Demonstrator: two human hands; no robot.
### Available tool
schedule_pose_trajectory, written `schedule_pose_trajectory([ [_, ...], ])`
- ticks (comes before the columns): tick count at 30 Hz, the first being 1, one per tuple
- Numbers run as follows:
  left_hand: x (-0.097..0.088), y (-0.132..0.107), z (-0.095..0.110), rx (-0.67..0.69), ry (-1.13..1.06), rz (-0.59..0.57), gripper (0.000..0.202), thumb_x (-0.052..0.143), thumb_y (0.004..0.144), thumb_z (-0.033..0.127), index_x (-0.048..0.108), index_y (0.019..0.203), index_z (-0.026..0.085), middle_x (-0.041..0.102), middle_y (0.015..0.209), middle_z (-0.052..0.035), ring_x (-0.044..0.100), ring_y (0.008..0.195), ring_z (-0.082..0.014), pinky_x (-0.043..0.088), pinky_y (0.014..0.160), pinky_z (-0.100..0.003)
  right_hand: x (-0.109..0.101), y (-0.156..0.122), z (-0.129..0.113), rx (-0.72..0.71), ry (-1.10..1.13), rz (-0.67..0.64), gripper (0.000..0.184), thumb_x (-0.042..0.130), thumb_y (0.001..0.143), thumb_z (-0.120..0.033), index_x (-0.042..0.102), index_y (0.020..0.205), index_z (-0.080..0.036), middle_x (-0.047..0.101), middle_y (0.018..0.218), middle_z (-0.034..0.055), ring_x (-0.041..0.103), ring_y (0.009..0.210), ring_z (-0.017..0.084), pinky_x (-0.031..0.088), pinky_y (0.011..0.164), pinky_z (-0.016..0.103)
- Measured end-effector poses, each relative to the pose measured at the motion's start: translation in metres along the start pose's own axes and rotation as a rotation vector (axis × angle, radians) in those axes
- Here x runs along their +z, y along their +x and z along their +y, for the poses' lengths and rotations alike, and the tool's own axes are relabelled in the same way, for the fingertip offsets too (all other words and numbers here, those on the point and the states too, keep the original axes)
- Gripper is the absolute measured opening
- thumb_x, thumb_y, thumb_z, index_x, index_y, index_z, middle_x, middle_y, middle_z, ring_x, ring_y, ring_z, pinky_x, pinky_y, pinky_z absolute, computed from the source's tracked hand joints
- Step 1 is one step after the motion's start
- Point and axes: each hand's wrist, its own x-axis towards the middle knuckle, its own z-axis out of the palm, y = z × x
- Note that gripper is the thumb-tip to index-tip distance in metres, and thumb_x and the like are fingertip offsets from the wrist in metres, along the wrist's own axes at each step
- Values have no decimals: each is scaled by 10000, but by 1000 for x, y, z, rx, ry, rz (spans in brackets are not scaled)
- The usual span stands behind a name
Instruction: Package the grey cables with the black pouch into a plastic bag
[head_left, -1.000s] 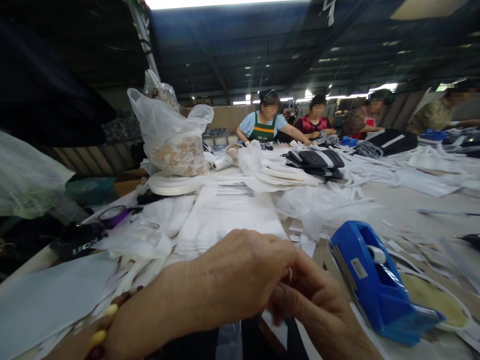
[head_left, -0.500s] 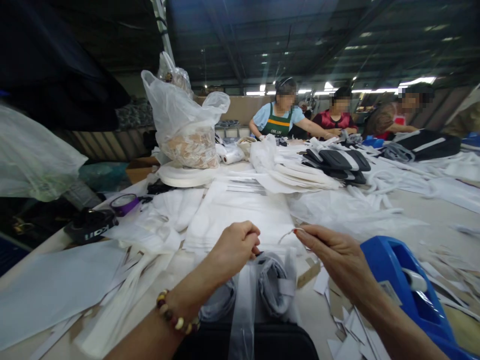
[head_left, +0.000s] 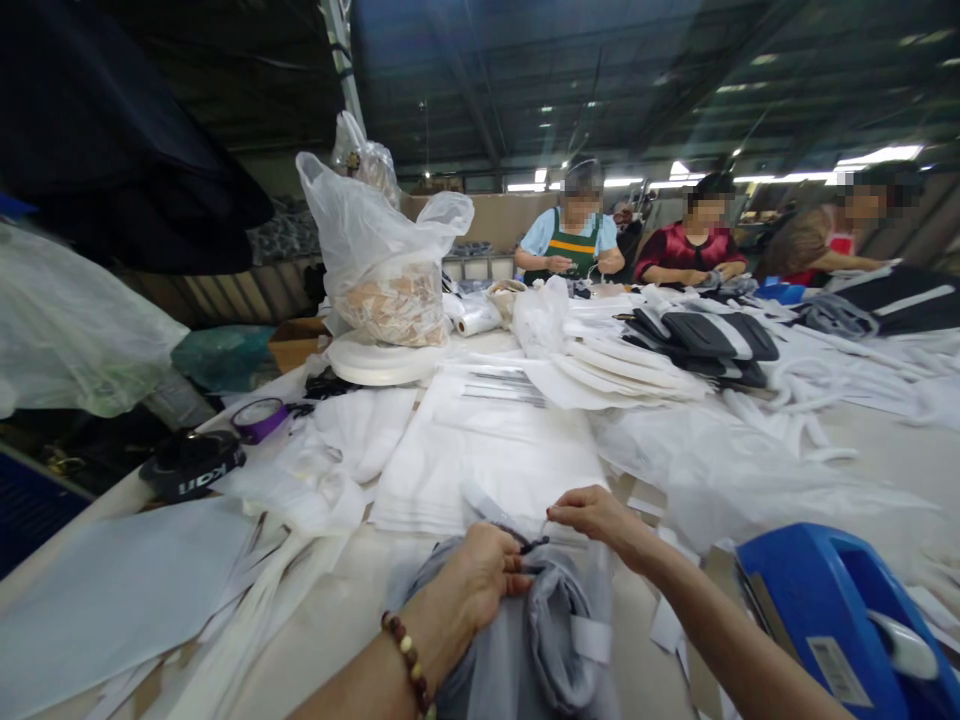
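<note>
My left hand (head_left: pixel 484 575), with a beaded bracelet at the wrist, is closed just above a rolled grey strap-like bundle (head_left: pixel 561 635). A small dark piece (head_left: pixel 534 545) shows at its fingertips; what the fingers hold is hidden. Close by on the right, my right hand (head_left: pixel 596 518) pinches a thin pale string (head_left: pixel 545 527) between thumb and forefinger, and the string's lower end comes near the dark piece. Clear plastic film (head_left: pixel 495 660) runs down the middle of the bundle, and a white band (head_left: pixel 592 638) wraps its right roll.
A blue tape dispenser (head_left: pixel 832 600) stands at right among paper scraps. Stacked white plastic bags (head_left: pixel 495 440) lie ahead. To the left are a purple tape roll (head_left: pixel 259 420), a black strap roll (head_left: pixel 191 465) and a grey sheet (head_left: pixel 127 590). Co-workers (head_left: pixel 574 235) work across the table.
My left hand has lowered onto the bundle, and my right hand has brought the string left and down beside it. The view has shifted. The co-worker in the green apron has drawn both arms in.
</note>
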Motion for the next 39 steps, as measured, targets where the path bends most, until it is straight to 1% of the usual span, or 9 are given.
schedule_pose_trajectory([
  [3, 3, 1, 4, -55, 5, 40, 117, 453, 539, 80, 544, 612, 91, 547, 578, -69, 486, 495, -137, 339, 472, -233, 6, 5, 1, 67, 62, -113, 264, 621, 583, -404, 628, 590, -140, 412, 464, -48, 298, 468, 72, 202, 472, 230],
  [7, 6, 1, -1, 8, -60, 114, 125, 438, 545, 92, 524, 633, 112, 505, 575, -19, 434, 474, -101, 277, 459, -211, 10, 8, -5, 119, 98, -217, 189, 639, 564, -333, 621, 552, -146, 426, 454, -44, 309, 450, 69, 198, 453, 226],
  [13, 5, -3, -14, 166, -97, 149, 166, 438, 510, 52, 511, 630, 141, 471, 588, 22, 407, 526, -96, 258, 472, -208, 7, 7, -13, 123, 69, -180, 123, 609, 619, -242, 615, 543, -146, 414, 435, -61, 279, 442, 56, 166, 454, 227],
  [18, 2, -8, -16, 205, -100, 87, 212, 457, 526, 52, 564, 687, 140, 538, 655, 4, 449, 580, -114, 285, 496, -220, 5, 9, -9, 175, 38, -162, 138, 614, 595, -163, 581, 463, -139, 415, 397, -47, 294, 428, 56, 144, 436, 229],
  [25, 0, -3, -24, 255, -71, 73, 287, 495, 504, 114, 595, 769, 161, 571, 712, -9, 477, 623, -133, 303, 508, -219, 7, 4, -13, 288, 252, -379, 261, 611, 612, -317, 438, 480, -173, 310, 385, -77, 232, 385, 42, 140, 387, 210],
  [28, 0, 1, -28, 286, -55, 86, 369, 513, 491, 132, 612, 846, 143, 584, 757, -19, 477, 653, -128, 311, 511, -206, 7, 6, -16, 302, 319, -390, 233, 599, 624, -378, 536, 633, -153, 280, 405, -103, 190, 371, 31, 127, 379, 196],
  [31, 2, 2, -29, 295, -72, 102, 330, 533, 489, 137, 595, 813, 131, 526, 674, 9, 439, 585, -102, 305, 484, -198, 8, 9, -20, 274, 334, -405, 341, 630, 618, -412, 607, 802, -126, 271, 421, -117, 165, 374, 26, 108, 380, 194],
  [35, 5, 1, -25, 285, -101, 157, 279, 514, 501, 101, 561, 775, 124, 482, 604, 32, 366, 477, -68, 259, 425, -191, 12, 12, -26, 228, 305, -412, 392, 665, 621, -456, 624, 824, -123, 272, 413, -118, 161, 374, 27, 106, 382, 202],
  [39, 7, 0, -21, 266, -113, 211, 137, 536, 625, 124, 541, 762, 121, 478, 554, 31, 374, 438, -74, 244, 391, -188, 15, 12, -25, 201, 265, -390, 456, 671, 607, -520, 633, 825, -121, 237, 401, -127, 137, 377, 30, 97, 389, 215],
])
